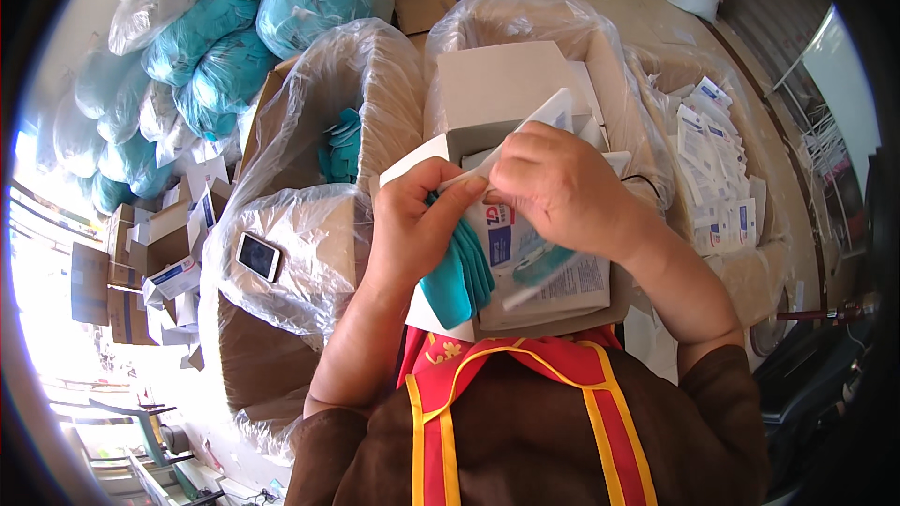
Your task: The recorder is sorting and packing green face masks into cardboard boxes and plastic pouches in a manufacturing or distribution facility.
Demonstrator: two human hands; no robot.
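"Between your fingers [461,197]?"
"A clear bag [557,112], pinched by my left hand [412,215] and right hand [562,186]; teal pads [452,283] under the left, open box [411,158] below."
"Which step?"
"Working the bag's edge, I'd judge; next calls for a steady pinch."

Bare left hand [412,222] and right hand [567,186]: we count two.
Thin translucent white packet [560,111]: one, gripped in both.
Flat teal pads [448,283]: at least four, at the carton's left edge.
Open white cardboard carton [405,157]: one.
White-framed rectangular phone [258,257]: one.
Large plastic-lined brown cardboard boxes [389,75]: we make out three.
Yellow-edged red straps [436,454]: two.
White-and-blue packets [701,155]: too overlapped for us to count.
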